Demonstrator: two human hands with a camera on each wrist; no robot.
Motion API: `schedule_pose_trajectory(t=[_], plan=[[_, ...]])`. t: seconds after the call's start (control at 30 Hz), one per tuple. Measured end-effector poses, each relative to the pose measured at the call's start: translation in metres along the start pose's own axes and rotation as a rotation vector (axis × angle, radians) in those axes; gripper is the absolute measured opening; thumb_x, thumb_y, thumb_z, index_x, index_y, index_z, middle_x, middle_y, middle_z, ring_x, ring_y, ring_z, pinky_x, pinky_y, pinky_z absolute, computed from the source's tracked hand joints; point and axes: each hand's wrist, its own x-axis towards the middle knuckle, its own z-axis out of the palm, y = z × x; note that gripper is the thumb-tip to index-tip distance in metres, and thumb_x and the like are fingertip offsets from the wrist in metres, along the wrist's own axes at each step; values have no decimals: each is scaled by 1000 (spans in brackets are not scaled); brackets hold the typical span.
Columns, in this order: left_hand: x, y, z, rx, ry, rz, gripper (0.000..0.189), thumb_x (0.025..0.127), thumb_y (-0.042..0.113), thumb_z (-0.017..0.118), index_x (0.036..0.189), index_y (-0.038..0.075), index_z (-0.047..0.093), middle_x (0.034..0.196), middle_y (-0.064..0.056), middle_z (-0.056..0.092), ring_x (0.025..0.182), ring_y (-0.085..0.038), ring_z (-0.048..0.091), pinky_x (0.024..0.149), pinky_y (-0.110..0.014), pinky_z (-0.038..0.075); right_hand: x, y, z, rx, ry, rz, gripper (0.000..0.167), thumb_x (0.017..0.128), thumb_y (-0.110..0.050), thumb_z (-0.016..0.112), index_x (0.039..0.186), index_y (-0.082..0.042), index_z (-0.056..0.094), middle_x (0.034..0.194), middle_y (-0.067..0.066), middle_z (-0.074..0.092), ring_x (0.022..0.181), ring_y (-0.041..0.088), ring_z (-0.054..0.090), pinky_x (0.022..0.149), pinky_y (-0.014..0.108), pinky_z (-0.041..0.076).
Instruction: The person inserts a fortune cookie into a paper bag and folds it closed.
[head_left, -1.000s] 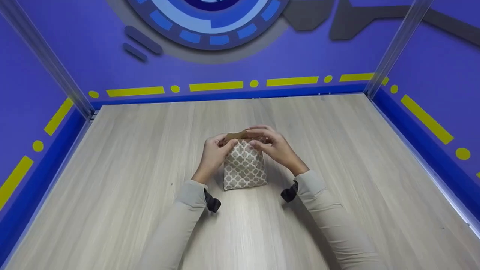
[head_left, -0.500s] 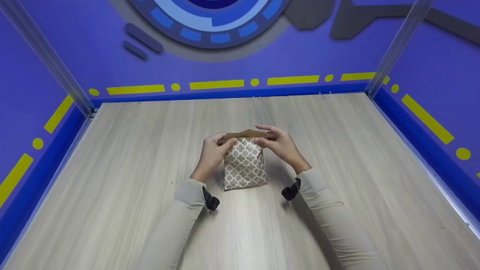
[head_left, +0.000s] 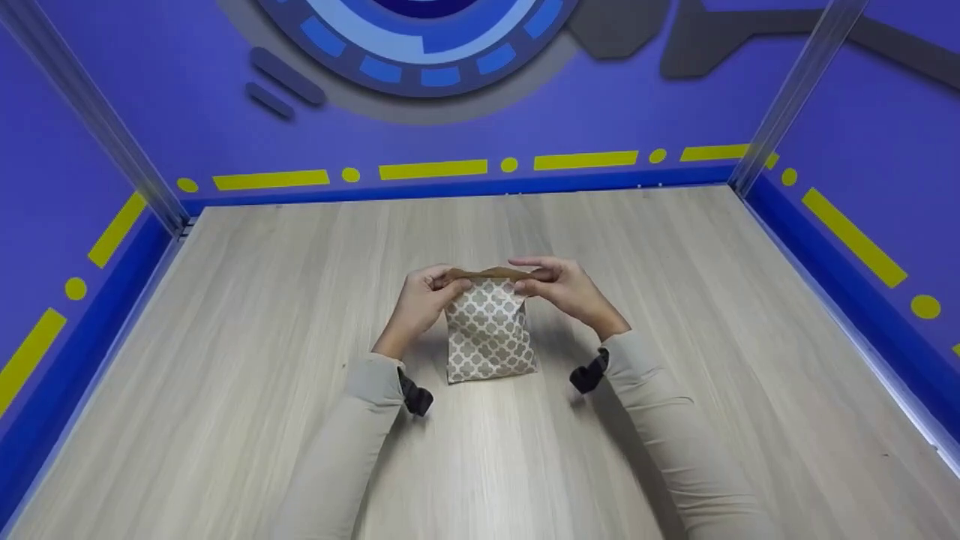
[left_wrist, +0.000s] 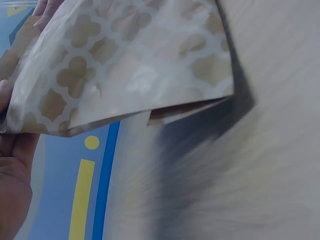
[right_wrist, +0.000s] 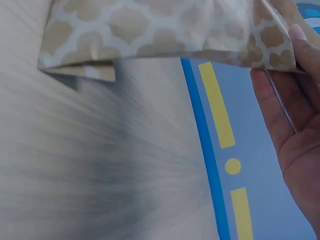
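A small paper bag [head_left: 491,334] with a tan and white quatrefoil pattern stands at the middle of the table, its plain brown upper edge facing away from me. My left hand [head_left: 418,304] pinches its top left corner, thumb on the patterned front and fingers behind. At the top right corner my right hand [head_left: 574,292] pinches it the same way, with the index finger stretched out above the edge. The left wrist view shows the bag's side [left_wrist: 150,55] and a folded flap at its bottom. In the right wrist view the thumb presses the bag's corner [right_wrist: 272,45].
The wood-grain table [head_left: 262,337] is bounded by a blue back wall [head_left: 450,142] with yellow markings and by blue side walls. Black wrist cameras hang below both beige sleeves [head_left: 675,427], close to the table.
My right hand has slid outward from the middle of the bag's top to its right corner. The brown upper edge now shows stretched between both hands, and the hands have moved slightly apart.
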Motion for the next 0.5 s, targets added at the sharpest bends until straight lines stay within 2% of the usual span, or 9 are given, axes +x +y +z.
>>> schedule_pose_trajectory(t=[0.07,0.2,0.37,0.5], plan=[[0,0,-2,-3,-15,6,20,88,17,68,105,8,73,80,2,69,60,-7,48,55,-18,38,0,1,-3,-6,-38,7,41,92,-6,61,132,2,55,109,28,67,88,10,70,84,36,56],[0,-1,-6,-23,-79,8,25,88,17,66,111,8,71,90,1,72,71,-6,57,64,-18,45,0,0,-8,-29,-101,16,42,92,-8,62,133,-2,55,107,25,69,88,10,70,87,41,54],[0,-2,-12,-34,-174,34,26,91,16,63,113,6,70,98,-8,72,81,-9,62,71,-20,49,0,-3,-12,-70,-154,14,39,92,-7,62,130,-4,59,108,22,69,92,14,70,88,38,54],[0,-1,-16,-32,-246,41,25,92,10,61,116,2,68,108,-17,69,90,-11,65,81,-26,53,-1,-6,-13,-108,-180,12,32,92,-7,62,124,-5,64,117,17,67,103,24,67,89,33,53]])
